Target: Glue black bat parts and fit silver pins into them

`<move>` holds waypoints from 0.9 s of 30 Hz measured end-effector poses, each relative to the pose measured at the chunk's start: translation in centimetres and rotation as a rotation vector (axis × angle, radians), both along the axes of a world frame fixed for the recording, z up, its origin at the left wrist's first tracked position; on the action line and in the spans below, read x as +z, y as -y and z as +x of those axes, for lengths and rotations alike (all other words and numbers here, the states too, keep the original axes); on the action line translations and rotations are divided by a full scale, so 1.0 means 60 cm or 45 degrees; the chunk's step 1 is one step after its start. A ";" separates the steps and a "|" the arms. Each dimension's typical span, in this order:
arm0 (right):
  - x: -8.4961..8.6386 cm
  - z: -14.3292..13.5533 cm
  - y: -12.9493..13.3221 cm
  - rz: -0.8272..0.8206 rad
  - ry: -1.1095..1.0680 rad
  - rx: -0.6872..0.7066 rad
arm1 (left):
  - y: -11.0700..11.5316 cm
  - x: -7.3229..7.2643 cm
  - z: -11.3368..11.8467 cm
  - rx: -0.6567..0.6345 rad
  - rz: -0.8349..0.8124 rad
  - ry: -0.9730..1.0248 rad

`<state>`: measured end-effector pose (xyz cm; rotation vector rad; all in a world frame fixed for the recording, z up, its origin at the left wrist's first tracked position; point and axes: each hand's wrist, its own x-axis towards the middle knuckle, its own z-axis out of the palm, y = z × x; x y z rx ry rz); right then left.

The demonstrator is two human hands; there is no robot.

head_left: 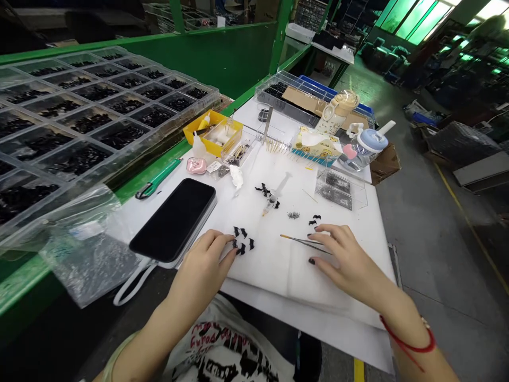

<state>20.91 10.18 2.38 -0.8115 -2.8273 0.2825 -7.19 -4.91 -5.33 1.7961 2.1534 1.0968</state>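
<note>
My left hand (207, 262) rests at the near left of the white foam pad (270, 276), thumb and index fingertips closed about a small black bat-shaped piece (234, 244). Beside those fingertips lie several more bat-shaped pieces (251, 244). My right hand (348, 260) is spread, thumb and index finger apart, around a pair of tweezers (302, 241) whose rear end goes under the palm. Just beyond its fingers are a few black pieces (313, 223). Farther in, a small syringe (271, 201) lies by more bat-shaped pieces (262, 188) and a little pile of tiny glittering bits (293, 215).
A smartphone (175, 220) lies left, near a green utility knife (159, 179). Behind stand a yellow tray (234, 139), a tissue box (314, 146) and a blue-lidded cup (371, 140). Clear boxes (342, 188) sit right; a compartment tray (131, 140) of black parts flanks the left.
</note>
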 end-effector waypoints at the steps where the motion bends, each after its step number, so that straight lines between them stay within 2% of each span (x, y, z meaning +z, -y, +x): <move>1: -0.010 0.002 -0.001 0.002 0.023 0.003 | 0.000 -0.001 -0.001 -0.009 0.030 0.022; 6: -0.043 0.004 -0.006 0.031 0.067 -0.009 | 0.012 0.003 -0.012 0.066 0.200 0.160; 9: -0.053 0.003 -0.002 0.050 0.054 -0.056 | 0.024 0.018 -0.006 -0.003 0.186 0.322; 12: -0.053 0.001 0.004 0.049 -0.002 -0.106 | 0.027 0.037 0.017 -0.213 0.061 0.579; 16: -0.026 -0.011 0.004 -0.003 -0.276 -0.185 | 0.001 0.064 0.061 -0.530 -0.170 0.956; 19: -0.009 -0.031 -0.001 -0.121 -0.615 -0.279 | -0.035 0.081 0.087 -0.811 -0.441 1.513; 20: -0.009 -0.039 -0.003 -0.203 -0.689 -0.303 | -0.046 0.085 0.094 -0.872 -0.497 1.604; 24: -0.034 -0.064 -0.005 -0.528 -0.716 -0.365 | -0.072 0.079 0.110 -1.016 -0.584 1.756; 27: -0.050 -0.071 -0.006 -0.592 -0.666 -0.412 | -0.063 0.054 0.120 -0.859 -0.666 1.825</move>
